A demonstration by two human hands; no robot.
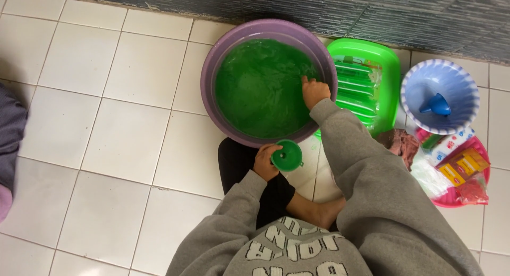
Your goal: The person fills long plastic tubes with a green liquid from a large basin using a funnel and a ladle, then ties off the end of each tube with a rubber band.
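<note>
White tiled floor (106, 95) with a dark wall along the top, all seen from the head camera. A purple basin (212, 63) of green liquid (255, 90) is sitting on it. The right hand (314, 91) is dipping in at the rim, fingers curled, can't tell on what. The left hand (264, 162) is gripping a green funnel (287, 155) just below the basin. Beside it, a green tray (390, 69) and a blue bowl (457, 85) are sitting.

Packages sit well right of both hands, in the pink basin (481, 193): two flat orange-yellow sachets (463, 167) side by side, a white packet with blue and red print (450, 144) just above them, a red packet (472, 191) below, clear plastic bags (427, 178) to their left. Green-and-white striped packs (357, 93) lie in the green tray (392, 69), just right of the right hand (314, 91).
</note>
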